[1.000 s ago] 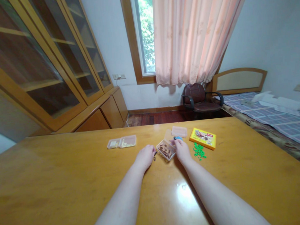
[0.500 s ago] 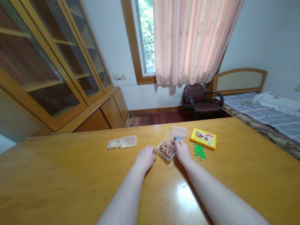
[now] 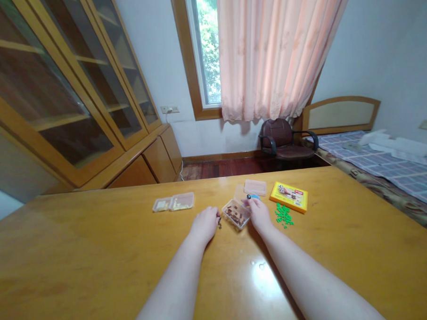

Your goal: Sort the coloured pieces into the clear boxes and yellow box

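Tabletop [image 3: 97,259]: clear box [image 3: 237,214] between left fingers [image 3: 214,215] and right fingers [image 3: 251,206], touching the right.

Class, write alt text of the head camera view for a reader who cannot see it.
On a wooden table, a person's right hand touches a small clear box of brown pieces; the left hand rests beside it, near loose dark pieces. A yellow box and green pieces lie to the right.

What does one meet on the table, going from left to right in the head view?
Flat clear case → left hand → clear box of brown pieces → right hand → yellow box. The green pieces and the loose lid overlap others sideways, so they are left out.
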`<state>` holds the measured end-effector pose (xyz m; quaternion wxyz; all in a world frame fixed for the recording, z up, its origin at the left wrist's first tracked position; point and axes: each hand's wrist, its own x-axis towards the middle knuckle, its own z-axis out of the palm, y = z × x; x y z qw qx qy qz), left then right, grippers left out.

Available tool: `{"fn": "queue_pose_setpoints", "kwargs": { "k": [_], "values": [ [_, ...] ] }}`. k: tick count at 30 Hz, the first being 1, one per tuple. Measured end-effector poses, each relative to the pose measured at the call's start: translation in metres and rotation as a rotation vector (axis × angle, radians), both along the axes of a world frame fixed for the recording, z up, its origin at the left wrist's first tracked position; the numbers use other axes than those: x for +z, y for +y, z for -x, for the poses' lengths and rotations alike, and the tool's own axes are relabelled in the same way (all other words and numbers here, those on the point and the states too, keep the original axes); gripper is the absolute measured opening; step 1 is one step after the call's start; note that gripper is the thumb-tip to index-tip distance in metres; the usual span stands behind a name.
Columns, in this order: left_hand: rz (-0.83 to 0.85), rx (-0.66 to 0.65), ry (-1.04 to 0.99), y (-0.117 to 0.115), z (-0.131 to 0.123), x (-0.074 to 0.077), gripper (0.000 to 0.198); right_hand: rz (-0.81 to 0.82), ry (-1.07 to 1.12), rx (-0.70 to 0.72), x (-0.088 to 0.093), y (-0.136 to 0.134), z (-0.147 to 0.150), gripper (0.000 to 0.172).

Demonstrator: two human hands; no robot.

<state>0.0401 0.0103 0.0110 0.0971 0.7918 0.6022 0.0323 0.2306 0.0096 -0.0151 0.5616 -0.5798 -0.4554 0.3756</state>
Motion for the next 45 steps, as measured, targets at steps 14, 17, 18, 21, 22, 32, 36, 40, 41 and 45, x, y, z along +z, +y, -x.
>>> {"fn": "queue_pose_setpoints", "kwargs": {
  "k": [14,17,18,21,22,32,36,40,41,45],
  "values": [
    [-0.008,0.019,0.061,0.0,-0.004,-0.003,0.022,-0.006,-0.007,-0.001,-0.003,0.002,0.0,0.034],
    [-0.005,0.026,0.083,0.001,-0.004,-0.005,0.025,0.0,-0.015,-0.001,-0.004,0.002,0.0,0.034],
    [-0.004,0.028,0.09,0.001,-0.005,-0.006,0.026,0.004,-0.015,-0.002,-0.004,0.002,0.0,0.034],
    [-0.019,0.027,0.103,0.001,-0.006,-0.011,0.027,0.005,-0.018,-0.001,-0.002,0.002,0.0,0.032],
    [-0.027,0.023,0.105,0.002,-0.006,-0.013,0.026,0.004,-0.024,0.001,-0.001,0.002,0.0,0.032],
    [-0.374,0.143,-0.222,-0.001,-0.007,0.007,0.02,-0.007,-0.057,0.027,-0.006,0.003,0.001,0.036],
    [-0.421,0.037,-0.318,-0.01,-0.011,0.013,0.018,-0.045,-0.097,0.097,-0.006,-0.001,0.01,0.037],
    [-0.322,-0.03,-0.297,-0.011,-0.015,0.01,0.021,-0.071,-0.104,0.173,-0.005,-0.004,0.015,0.038],
    [-0.328,-0.02,-0.297,-0.01,-0.014,0.009,0.024,-0.068,-0.101,0.157,-0.006,-0.003,0.013,0.038],
    [-0.307,0.009,-0.233,-0.002,-0.006,0.008,0.024,-0.025,-0.054,0.041,-0.01,0.004,0.002,0.037]
  ]
}}
